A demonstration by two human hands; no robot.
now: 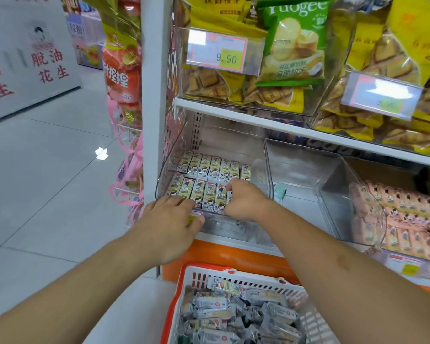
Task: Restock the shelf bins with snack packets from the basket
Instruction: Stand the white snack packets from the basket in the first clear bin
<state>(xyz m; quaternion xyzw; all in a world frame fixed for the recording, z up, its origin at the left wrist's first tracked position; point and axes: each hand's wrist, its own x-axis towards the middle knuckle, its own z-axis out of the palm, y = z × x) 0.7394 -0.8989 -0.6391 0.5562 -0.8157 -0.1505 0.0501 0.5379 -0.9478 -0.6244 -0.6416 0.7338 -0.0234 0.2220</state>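
Basket: a white basket (pixel 233 281) with an orange rim stands on the floor just below the clear bin, nearest the camera, its far edge close to the orange base of the shelf.
Loose packets: a jumbled heap of snack packets (pixel 236 316) lies in the basket, well below the bin.
Left hand: the left hand (pixel 170 223) rests at the bin's front left corner, fingers bent over the front edge and touching the nearest row of packets; the thumb lies against the front wall beside a yellow tag. Whether it pinches a packet cannot be told.
Right hand: the right hand (pixel 243 199) reaches over the bin's front edge at its right side, fingers curled down onto the right end of the front row; they appear to grip a packet there, though the packet itself is mostly hidden.
Clear bin: the bin (pixel 263 170) sits at the left end of the lower shelf.
Stocked packets: two neat rows of cream packets (pixel 209 172) stand side by side in the bin, one row at the front, one behind it.
Middle bin: just right of the clear bin, a second bin (pixel 305 170) holds one small green packet (pixel 279 192).
Pink packets: further right of the clear bin, pink packets (pixel 402 219) fill a third bin.
Upper shelf: above the clear bin, yellow biscuit bags (pixel 209 83) and a green bag (pixel 293 40) lie behind a 9.90 price tag (pixel 217 53).
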